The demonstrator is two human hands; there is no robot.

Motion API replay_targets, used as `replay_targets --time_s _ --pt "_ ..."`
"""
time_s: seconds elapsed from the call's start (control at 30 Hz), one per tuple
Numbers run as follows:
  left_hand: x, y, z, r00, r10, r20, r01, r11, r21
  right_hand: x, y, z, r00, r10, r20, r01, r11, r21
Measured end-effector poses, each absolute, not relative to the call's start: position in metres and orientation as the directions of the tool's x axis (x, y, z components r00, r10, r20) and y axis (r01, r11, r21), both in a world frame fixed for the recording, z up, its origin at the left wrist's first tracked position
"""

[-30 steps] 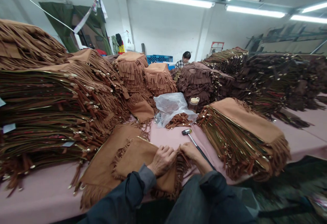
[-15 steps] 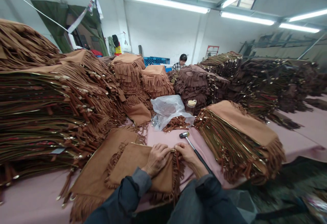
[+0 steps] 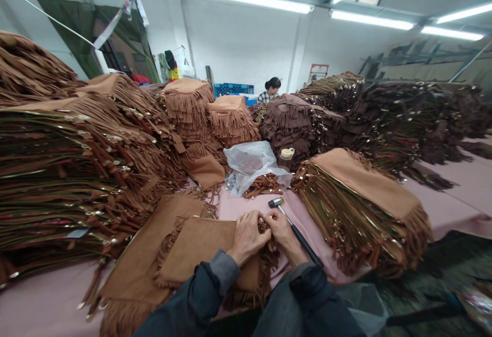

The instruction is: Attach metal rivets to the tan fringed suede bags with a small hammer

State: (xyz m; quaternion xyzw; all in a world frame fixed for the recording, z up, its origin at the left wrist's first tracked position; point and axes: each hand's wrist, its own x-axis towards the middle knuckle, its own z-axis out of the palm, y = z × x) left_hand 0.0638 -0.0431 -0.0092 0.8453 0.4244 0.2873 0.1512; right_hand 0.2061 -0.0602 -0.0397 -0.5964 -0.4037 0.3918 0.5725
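A tan suede pouch [image 3: 203, 247] with fringed sides lies in front of me, a gold zip along its top edge. My left hand [image 3: 249, 237] reaches across its right part, fingers bent and closed at the zip's right end. There my right hand [image 3: 280, 229] pinches too, its fingertips meeting those of the left. The small part between the fingertips is mostly hidden by the fingers. Under this pouch is another fringed tan pouch [image 3: 134, 260]. Just right of my right hand rests a hammer [image 3: 294, 229] with a black handle.
Tall stacks of brown fringed pouches [image 3: 77, 173] fill the left. A further pile [image 3: 357, 193] stands at right, dark brown stacks [image 3: 292, 126] behind. A clear plastic bag [image 3: 253, 165], loose brown straps [image 3: 263, 184] and a lidded jar [image 3: 285, 159] lie ahead on pink cloth [image 3: 246, 204]. A person [image 3: 269, 91] is beyond.
My left hand has turned and shifted slightly right, its thumb now showing toward the right hand. Both hands have come closer together at the zip end. The hammer stays put.
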Motion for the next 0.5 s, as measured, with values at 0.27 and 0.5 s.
replay_targets --time_s 0.27,0.5 --pt "0.06 -0.021 0.016 0.531 0.83 0.169 0.655 -0.529 0.539 0.202 -0.061 -0.033 0.292 0.956 -0.024 -0.092 0.003 -0.996" --pt "0.061 -0.013 0.041 0.698 0.712 0.075 0.676 -0.69 0.259 0.204 -0.059 -0.032 0.287 0.951 0.113 0.01 0.115 -0.993"
